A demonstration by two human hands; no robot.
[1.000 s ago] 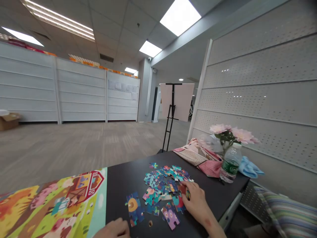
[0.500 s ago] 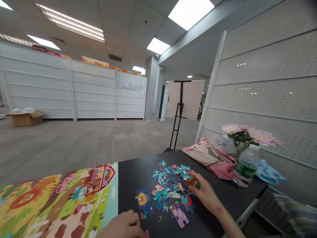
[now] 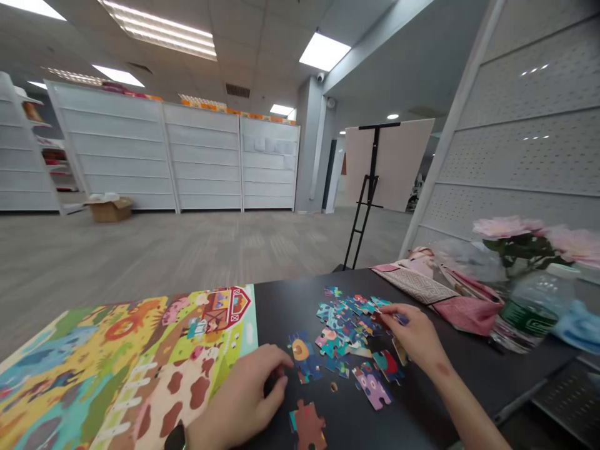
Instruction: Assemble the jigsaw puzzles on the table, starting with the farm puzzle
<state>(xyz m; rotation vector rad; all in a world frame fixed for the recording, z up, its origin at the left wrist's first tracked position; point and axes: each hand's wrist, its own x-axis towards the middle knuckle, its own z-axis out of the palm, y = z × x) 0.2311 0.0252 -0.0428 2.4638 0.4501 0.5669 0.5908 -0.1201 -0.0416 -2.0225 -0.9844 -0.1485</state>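
Head view: left hand [image 3: 250, 397] loosely curled, narrow gap between thumb and index, near joined blue pieces [image 3: 304, 357]; brown piece [image 3: 310, 428] lies just beside it on black table [image 3: 276, 312]. Right hand [image 3: 415, 331] has fingertips at right edge of puzzle pile [image 3: 342, 322]; can't tell if it pinches a piece. Purple piece [image 3: 372, 386] sits in front of pile. Farm-animal sheet [image 3: 154, 350] at left, bottle [image 3: 529, 312] at right.
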